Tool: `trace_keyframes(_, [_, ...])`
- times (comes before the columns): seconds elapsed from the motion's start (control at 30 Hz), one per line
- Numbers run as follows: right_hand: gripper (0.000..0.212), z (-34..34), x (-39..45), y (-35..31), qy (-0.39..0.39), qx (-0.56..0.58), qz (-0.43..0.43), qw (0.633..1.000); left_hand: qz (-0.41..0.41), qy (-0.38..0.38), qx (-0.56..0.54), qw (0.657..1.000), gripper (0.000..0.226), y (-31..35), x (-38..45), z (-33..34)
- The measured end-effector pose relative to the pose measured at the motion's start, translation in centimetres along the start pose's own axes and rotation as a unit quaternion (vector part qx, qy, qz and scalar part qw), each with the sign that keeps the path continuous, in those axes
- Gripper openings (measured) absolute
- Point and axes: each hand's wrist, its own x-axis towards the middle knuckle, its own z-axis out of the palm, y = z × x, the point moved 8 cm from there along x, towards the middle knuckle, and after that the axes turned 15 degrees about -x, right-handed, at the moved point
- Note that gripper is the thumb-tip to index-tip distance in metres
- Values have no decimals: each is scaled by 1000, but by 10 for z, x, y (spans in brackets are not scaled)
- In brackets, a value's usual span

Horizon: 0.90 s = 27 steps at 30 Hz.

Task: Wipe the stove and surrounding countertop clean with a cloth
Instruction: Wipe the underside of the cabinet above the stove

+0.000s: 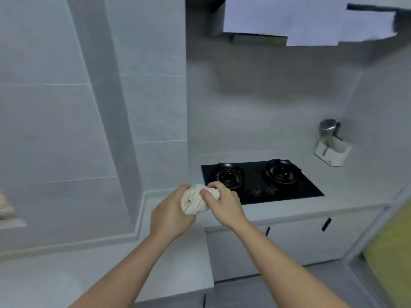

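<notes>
broadly, pale grey wall tiles [55, 121] are filling the left and centre of the frame, smooth and matte, with thin grout lines. below them a light grey countertop [347, 192] is running in an l shape from lower left to mid right, flat and plain, with white cabinet fronts [295, 238] carrying short black handles under it. a range hood [262, 18] is hanging blurred at the upper right. the stove [262, 183] is sitting set into the countertop right of centre: a glossy black glass rectangle with two round black burners and two small knobs at its front edge. a white holder [332, 152] with a metal utensil is standing at the right, beside the wall. the left hand [171, 215] is curling tightly around the lower left of the cloth [195, 200], and the right hand [222, 202] is pinching its upper right, fingers wrapped over it. the cloth is cream, soft and bunched into a wrinkled ball, being held up in mid frame, overlapping the stove's near left corner in the picture.
</notes>
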Motion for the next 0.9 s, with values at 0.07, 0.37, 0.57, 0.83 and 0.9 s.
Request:
trace_keyframes(0.07, [56, -45, 12, 60, 9, 7, 31, 999, 24, -17, 7, 1000, 76, 47, 24, 58])
trace_keyframes(0.37, [46, -222, 58, 234, 57, -84, 107, 989, 109, -76, -34, 991, 79, 200, 103, 245])
trace_keyframes(0.57, [45, -284, 94, 296, 72, -122, 122, 982, 178, -97, -1, 979, 78, 255, 155, 312])
trace_keyframes(0.83, [40, -396, 205, 324, 174, -99, 71, 977, 303, -67, -21, 950, 81, 364, 283, 356])
trace_keyframes(0.9, [40, -437, 231, 321, 214, -96, 56, 971, 342, -51, -20, 938, 80, 403, 316, 359])
